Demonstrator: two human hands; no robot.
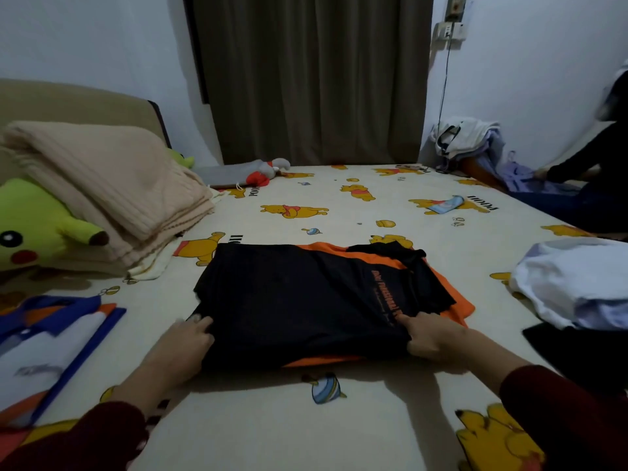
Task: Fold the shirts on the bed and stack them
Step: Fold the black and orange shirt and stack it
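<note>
Gripping the near edge of the black and orange shirt (306,300) at the centre of the frame, my left hand (185,341) and right hand (433,338) pinch its two near corners, well apart. It lies half folded on the bed (339,419), a folded blue and white shirt (51,348) at lower left.

One black-and-orange shirt (306,300), one folded blue-and-white shirt (51,348), one yellow plush toy (37,229), two hands.
</note>
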